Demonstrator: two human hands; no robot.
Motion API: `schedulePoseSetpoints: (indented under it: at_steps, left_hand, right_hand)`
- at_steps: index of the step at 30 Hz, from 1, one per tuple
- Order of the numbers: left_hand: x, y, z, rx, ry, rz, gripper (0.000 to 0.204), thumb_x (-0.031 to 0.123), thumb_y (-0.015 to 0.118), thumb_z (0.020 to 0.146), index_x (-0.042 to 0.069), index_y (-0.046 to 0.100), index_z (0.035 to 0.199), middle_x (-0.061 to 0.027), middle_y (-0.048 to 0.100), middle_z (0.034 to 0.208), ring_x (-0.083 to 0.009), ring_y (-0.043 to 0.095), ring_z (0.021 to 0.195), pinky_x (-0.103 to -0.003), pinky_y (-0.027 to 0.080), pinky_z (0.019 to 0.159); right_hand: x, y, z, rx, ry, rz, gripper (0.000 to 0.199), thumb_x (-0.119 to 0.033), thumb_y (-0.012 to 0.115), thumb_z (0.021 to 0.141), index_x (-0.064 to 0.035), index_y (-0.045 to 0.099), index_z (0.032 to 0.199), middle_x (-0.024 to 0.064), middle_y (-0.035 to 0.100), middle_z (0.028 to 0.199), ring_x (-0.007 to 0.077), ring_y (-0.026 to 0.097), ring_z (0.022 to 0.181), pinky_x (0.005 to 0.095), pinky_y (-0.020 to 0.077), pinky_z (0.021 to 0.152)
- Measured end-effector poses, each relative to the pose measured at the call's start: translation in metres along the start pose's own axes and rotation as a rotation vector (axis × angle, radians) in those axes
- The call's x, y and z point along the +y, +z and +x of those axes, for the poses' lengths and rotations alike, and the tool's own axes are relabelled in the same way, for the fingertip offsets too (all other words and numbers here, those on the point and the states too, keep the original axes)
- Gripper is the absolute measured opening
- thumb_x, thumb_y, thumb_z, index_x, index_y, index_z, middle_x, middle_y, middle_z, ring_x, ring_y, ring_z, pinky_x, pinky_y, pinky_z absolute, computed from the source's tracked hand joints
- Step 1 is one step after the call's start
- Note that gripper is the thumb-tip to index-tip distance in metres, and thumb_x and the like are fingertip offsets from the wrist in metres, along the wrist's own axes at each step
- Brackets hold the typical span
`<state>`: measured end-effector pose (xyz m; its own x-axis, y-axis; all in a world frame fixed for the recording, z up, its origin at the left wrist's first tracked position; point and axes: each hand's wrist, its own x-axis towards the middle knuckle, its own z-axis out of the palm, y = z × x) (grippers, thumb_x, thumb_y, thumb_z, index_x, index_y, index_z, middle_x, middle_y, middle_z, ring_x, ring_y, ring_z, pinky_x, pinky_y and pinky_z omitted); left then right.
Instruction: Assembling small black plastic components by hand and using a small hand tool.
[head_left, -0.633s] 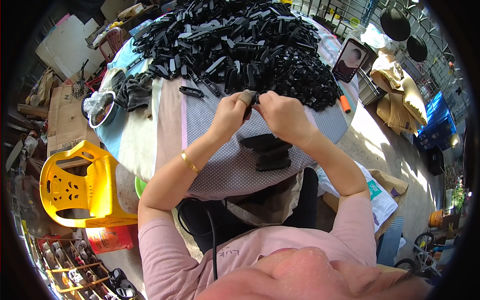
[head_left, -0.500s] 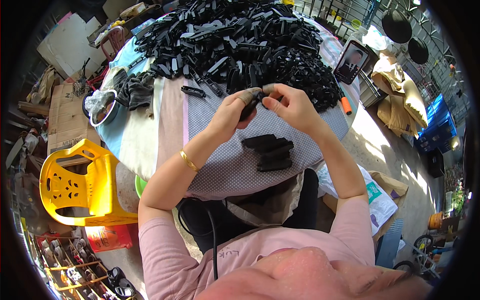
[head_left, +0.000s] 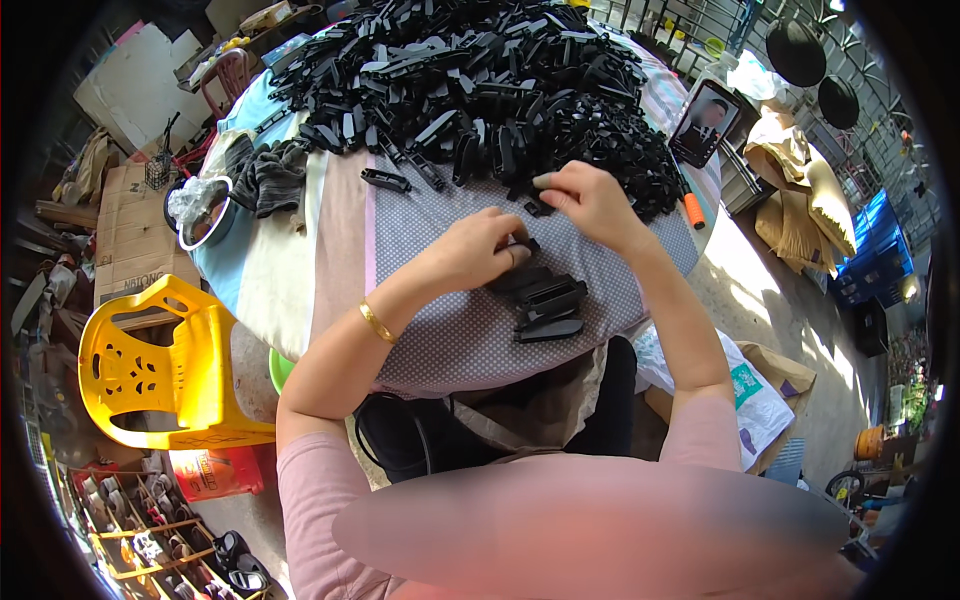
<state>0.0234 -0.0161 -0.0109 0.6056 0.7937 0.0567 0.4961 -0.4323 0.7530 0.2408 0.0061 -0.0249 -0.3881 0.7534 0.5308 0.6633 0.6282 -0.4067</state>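
Note:
A big heap of black plastic parts (head_left: 480,90) covers the far half of the round table. My left hand (head_left: 470,252) is low over the dotted grey cloth (head_left: 440,340). Its fingers are closed on a black plastic part (head_left: 522,248) at the top of a small stack of similar parts (head_left: 548,305). My right hand (head_left: 588,195) is at the near edge of the heap, with its fingertips pinched on a small black part (head_left: 535,207). A gold bangle sits on my left wrist.
One loose black part (head_left: 385,180) and dark gloves (head_left: 265,175) lie to the left, beside a white-rimmed bowl (head_left: 195,210). A phone (head_left: 705,120) leans at the right of the heap, near an orange-handled tool (head_left: 690,208). A yellow plastic chair (head_left: 150,370) stands at the table's left.
My hands were together, raised at the heap's edge, working one part. They have separated: the left came down to the small stack with the part, and the right went back to the heap.

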Motion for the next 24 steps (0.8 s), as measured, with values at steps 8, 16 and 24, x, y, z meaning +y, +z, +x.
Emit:
schedulePoseSetpoints:
  at_steps: [8, 16, 24]
  left_hand:
    - [0.012, -0.024, 0.002, -0.284, 0.024, 0.056, 0.024, 0.022, 0.060, 0.082, 0.003, 0.064, 0.095, -0.0131, 0.060, 0.085, -0.0281, 0.056, 0.081, -0.035, 0.045, 0.074]
    - [-0.049, -0.035, 0.054, 0.686, -0.082, 0.519, 0.035, 0.024, 0.070, 0.073, -0.001, 0.062, 0.096, -0.0147, 0.057, 0.092, -0.0287, 0.056, 0.086, -0.034, 0.045, 0.076]
    - [-0.039, -0.038, 0.041, 0.317, -0.106, -0.943, 0.038, 0.016, 0.064, 0.080, -0.002, 0.051, 0.111, -0.0086, 0.056, 0.094, -0.0109, 0.055, 0.080, -0.025, 0.046, 0.067]
  right_hand:
    - [-0.023, 0.017, -0.001, -0.158, 0.029, -0.271, 0.018, -0.022, 0.063, 0.079, -0.0089, 0.065, 0.091, 0.0080, 0.052, 0.083, 0.0254, 0.058, 0.072, 0.0344, 0.0482, 0.062]
    - [-0.027, 0.016, -0.001, -0.004, 0.110, 0.183, 0.015, -0.014, 0.066, 0.074, -0.0024, 0.063, 0.083, 0.0108, 0.063, 0.074, 0.0249, 0.062, 0.067, 0.0319, 0.0499, 0.062]
    - [-0.034, 0.007, 0.010, 0.196, 0.162, 0.441, 0.013, 0.001, 0.065, 0.076, -0.0002, 0.064, 0.089, 0.0071, 0.064, 0.083, 0.0103, 0.060, 0.071, 0.0206, 0.0491, 0.061]
